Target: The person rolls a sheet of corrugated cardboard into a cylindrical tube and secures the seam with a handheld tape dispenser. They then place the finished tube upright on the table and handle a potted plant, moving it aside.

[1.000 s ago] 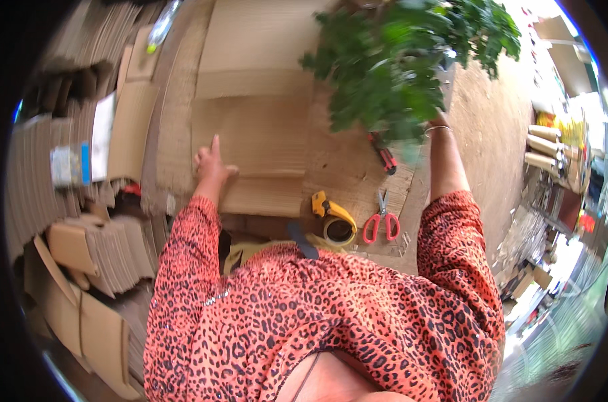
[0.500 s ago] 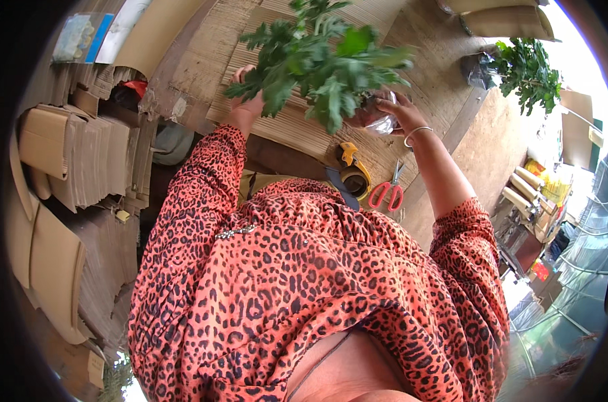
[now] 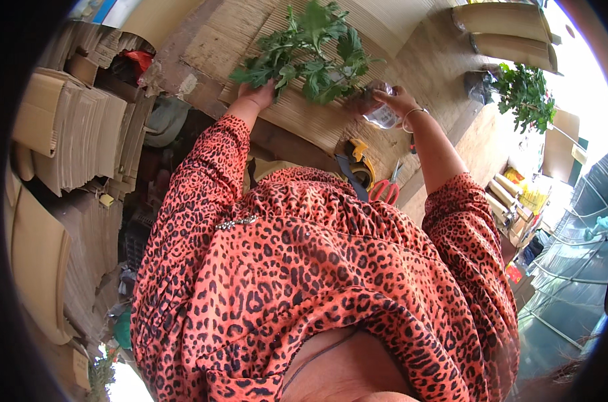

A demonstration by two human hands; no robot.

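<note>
A leafy green plant (image 3: 315,57) is held tilted over corrugated cardboard, its foliage to the left and its base to the right. Clear, shiny plastic wraps that dark base (image 3: 379,115). My right hand (image 3: 399,102), with a bracelet at its wrist, is closed round the wrapped base. At the left edge of the foliage is my left hand (image 3: 258,95); leaves cover its fingers, so I cannot see whether they grip a stem. Nearer my body, a yellow tape dispenser (image 3: 361,161) and red-handled scissors (image 3: 386,190) lie on the wooden table.
Flat corrugated cardboard (image 3: 297,124) covers part of the tabletop. Another leafy plant (image 3: 525,97) with a dark wrapped base stands at the far right. Folded cardboard sheets (image 3: 83,134) are stacked on my left. More folded cardboard (image 3: 505,20) lies at the back right.
The plant's foliage has swung away from me and its wrapped base shows more. My left hand has moved in under the leaves. My right hand still holds the base. The whole view has shifted slightly.
</note>
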